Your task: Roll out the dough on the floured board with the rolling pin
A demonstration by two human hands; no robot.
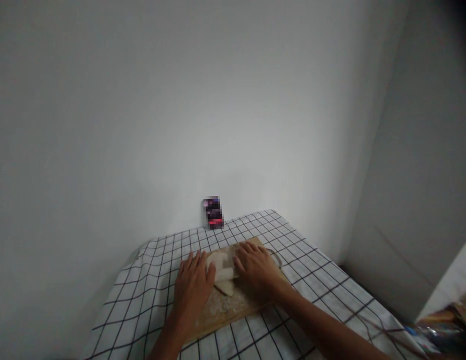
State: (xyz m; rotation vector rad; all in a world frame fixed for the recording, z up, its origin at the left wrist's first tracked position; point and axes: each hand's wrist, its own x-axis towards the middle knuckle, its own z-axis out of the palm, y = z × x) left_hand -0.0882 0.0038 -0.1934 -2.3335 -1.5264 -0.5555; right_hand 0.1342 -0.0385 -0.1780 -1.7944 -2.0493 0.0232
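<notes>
A pale rolling pin (225, 274) lies across a flattened piece of dough (218, 258), which shows both beyond and in front of it. Beneath them is a wooden board (213, 315) dusted with flour. My left hand (193, 281) rests flat over the pin's left end, fingers stretched forward and the thumb apart. On the other end lies my right hand (256, 267), palm down with its fingers extended. Both hands cover the ends of the pin, so these are hidden.
A white cloth with a dark grid (304, 280) covers the table. A blurred-out upright phone-like object (213, 213) leans against the wall at the back. A thin loop (278, 257) sticks out by the board's right edge. Indistinct items (443, 332) are at lower right.
</notes>
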